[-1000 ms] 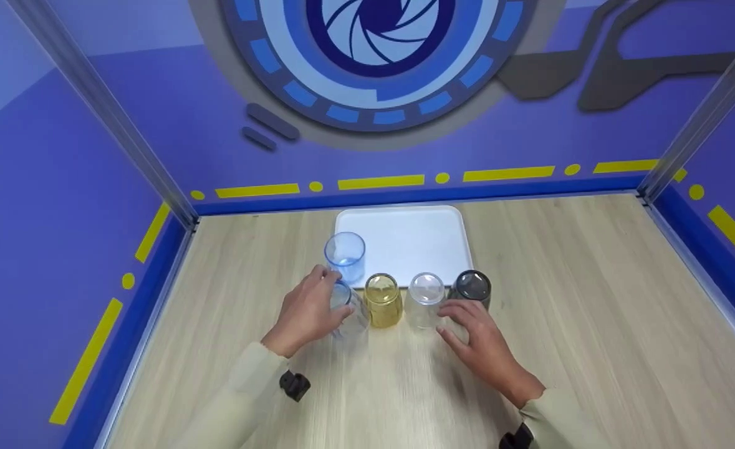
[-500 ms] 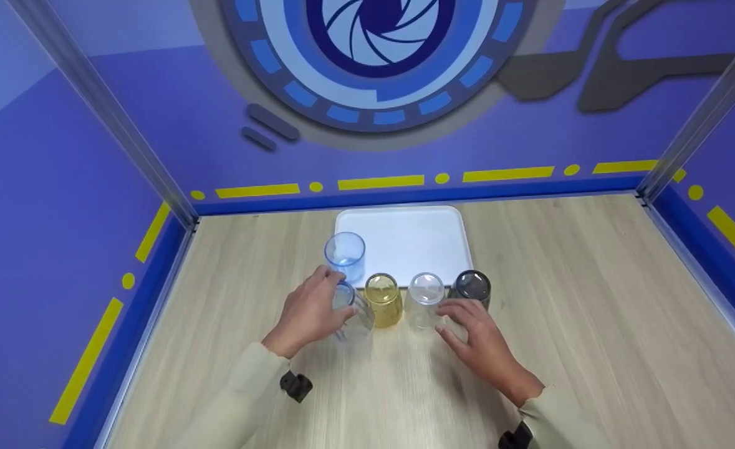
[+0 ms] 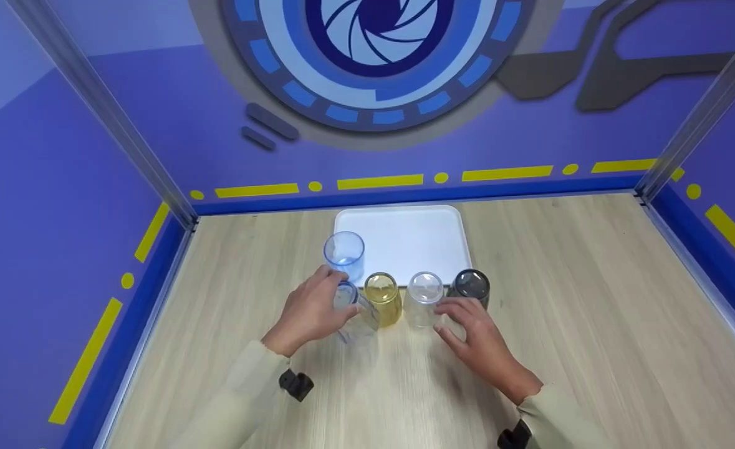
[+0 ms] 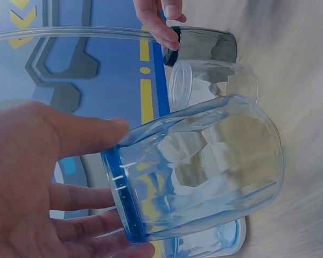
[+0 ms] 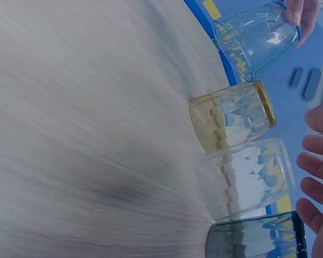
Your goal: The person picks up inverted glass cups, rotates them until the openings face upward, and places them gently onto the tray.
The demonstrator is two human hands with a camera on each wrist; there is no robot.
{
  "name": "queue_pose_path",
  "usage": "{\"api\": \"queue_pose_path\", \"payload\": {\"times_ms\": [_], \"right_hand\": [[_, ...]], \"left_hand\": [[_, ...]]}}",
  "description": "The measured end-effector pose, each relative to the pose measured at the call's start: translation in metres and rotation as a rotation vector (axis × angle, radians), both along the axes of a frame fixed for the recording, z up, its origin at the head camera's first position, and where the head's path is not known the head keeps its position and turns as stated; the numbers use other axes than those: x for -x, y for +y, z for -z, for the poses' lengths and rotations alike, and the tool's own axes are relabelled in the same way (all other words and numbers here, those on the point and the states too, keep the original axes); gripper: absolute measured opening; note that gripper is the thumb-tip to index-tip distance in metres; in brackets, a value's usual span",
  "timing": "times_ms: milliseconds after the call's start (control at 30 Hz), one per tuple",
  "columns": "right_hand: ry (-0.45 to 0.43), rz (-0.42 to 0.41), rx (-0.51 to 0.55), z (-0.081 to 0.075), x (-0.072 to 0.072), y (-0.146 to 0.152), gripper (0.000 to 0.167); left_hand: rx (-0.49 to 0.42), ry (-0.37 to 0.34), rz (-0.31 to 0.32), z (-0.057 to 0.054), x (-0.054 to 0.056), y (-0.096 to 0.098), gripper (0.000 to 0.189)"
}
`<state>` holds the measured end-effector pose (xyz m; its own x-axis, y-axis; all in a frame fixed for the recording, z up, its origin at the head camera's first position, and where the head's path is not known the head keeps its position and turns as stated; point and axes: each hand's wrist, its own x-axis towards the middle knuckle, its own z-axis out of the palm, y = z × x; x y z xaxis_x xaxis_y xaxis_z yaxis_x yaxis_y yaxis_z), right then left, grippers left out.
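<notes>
My left hand (image 3: 308, 312) holds a light blue glass (image 4: 204, 166) by its base, thumb on one side and fingers on the other. The glass is bottom up and tilted, its mouth angled right beside the amber glass (image 5: 234, 115). Whether they touch I cannot tell. My right hand (image 3: 479, 343) hovers with loosely bent fingers by the clear glass (image 3: 425, 302) and the dark grey glass (image 5: 258, 236), gripping neither. Amber, clear and grey glasses stand bottom up in a row. Behind my left hand, another blue glass (image 3: 345, 252) stands upright at the tray's left front corner.
A white tray (image 3: 414, 240) lies at the back of the wooden table (image 3: 560, 280), behind the row of glasses. Printed blue panels (image 3: 305, 156) wall in the table at the back and both sides.
The blue glass in my left hand has tilted further, its mouth swinging right toward the amber glass. My left hand has shifted slightly right; the right hand has stayed almost still.
</notes>
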<state>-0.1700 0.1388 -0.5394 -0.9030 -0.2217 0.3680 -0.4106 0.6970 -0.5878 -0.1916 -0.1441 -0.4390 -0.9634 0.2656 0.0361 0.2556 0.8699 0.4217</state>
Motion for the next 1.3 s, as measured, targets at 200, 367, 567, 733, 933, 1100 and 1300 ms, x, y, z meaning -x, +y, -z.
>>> {"api": "queue_pose_path", "payload": {"times_ms": [200, 367, 567, 733, 933, 1100, 1300], "right_hand": [[0.021, -0.016, 0.005, -0.001, -0.001, 0.000, 0.024], [0.035, -0.023, 0.005, 0.000, -0.001, 0.000, 0.024], [0.039, -0.027, 0.002, 0.001, 0.000, 0.000, 0.023], [0.026, -0.021, -0.001, 0.001, -0.001, 0.000, 0.023], [0.029, -0.015, -0.013, 0.001, -0.001, -0.002, 0.023], [0.017, -0.015, 0.000, 0.002, -0.001, -0.002, 0.023], [0.008, -0.012, 0.006, 0.001, -0.001, -0.002, 0.023]], "left_hand": [[-0.018, -0.052, -0.009, -0.003, -0.001, 0.002, 0.055], [-0.027, -0.080, -0.010, -0.004, 0.000, 0.004, 0.056], [-0.037, -0.085, 0.005, -0.005, 0.000, 0.007, 0.055], [-0.050, -0.079, 0.023, -0.003, 0.001, 0.008, 0.054], [-0.072, -0.067, 0.036, -0.002, 0.001, 0.009, 0.050], [-0.080, -0.089, 0.021, -0.001, 0.001, 0.012, 0.051], [-0.104, -0.088, 0.038, -0.002, 0.002, 0.014, 0.050]]}}
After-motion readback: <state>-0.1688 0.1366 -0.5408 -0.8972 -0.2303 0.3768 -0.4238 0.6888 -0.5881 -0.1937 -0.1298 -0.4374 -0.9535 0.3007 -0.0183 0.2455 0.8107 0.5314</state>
